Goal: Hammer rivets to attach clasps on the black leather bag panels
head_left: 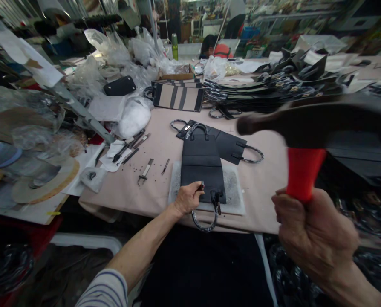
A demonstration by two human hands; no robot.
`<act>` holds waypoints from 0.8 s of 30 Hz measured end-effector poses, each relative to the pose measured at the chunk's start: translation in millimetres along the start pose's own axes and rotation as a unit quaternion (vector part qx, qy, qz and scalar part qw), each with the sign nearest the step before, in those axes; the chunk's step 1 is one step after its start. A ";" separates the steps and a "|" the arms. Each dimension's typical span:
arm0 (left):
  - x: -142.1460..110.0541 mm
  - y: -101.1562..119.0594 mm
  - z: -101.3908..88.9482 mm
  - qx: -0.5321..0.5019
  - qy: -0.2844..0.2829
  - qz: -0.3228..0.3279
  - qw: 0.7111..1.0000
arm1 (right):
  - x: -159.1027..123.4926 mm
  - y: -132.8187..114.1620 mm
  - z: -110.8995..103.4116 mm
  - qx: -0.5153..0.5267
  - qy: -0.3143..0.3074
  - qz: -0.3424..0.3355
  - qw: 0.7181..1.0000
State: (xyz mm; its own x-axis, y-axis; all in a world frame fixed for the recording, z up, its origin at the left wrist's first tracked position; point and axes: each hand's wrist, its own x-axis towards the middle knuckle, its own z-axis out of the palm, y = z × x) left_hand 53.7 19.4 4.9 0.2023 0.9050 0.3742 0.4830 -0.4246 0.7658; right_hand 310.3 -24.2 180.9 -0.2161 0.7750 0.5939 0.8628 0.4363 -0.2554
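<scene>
My right hand is wrapped round the red grip of a hammer, raised high at the right, its dark head blurred. My left hand is closed on a small dark metal punch, mostly hidden by the fingers, held against a black leather bag panel. That panel lies on a pale, worn pad. A plastic-wrapped handle hangs at its near end, over the table edge. Beneath its far end, a second black panel lies crosswise, with wrapped handles too.
Left of the pad lie a slim metal rod, a pronged tool and several other tools. Stacked black bag pieces and a striped panel stand behind. Plastic bags and a tape roll are at left. A person is beyond.
</scene>
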 end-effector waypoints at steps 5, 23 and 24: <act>-0.2 -2.5 1.0 0.020 -0.002 -0.002 1.000 | -9.9 7.3 11.3 0.021 -0.180 -0.099 0.978; 4.7 2.3 -7.0 -0.002 -0.028 -0.005 1.000 | -69.8 104.3 52.1 0.110 -0.294 0.362 0.878; 5.4 3.3 -8.3 -0.004 -0.032 -0.006 0.999 | -77.6 116.4 58.5 0.100 -0.309 0.393 0.860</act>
State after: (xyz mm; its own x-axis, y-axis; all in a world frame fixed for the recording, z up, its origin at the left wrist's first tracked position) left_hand 49.3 22.7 13.8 0.2502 0.9101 0.3304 0.4789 -0.4130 0.7747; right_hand 400.8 -6.8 60.5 0.1437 0.9347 -0.3250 0.7704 -0.3118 -0.5561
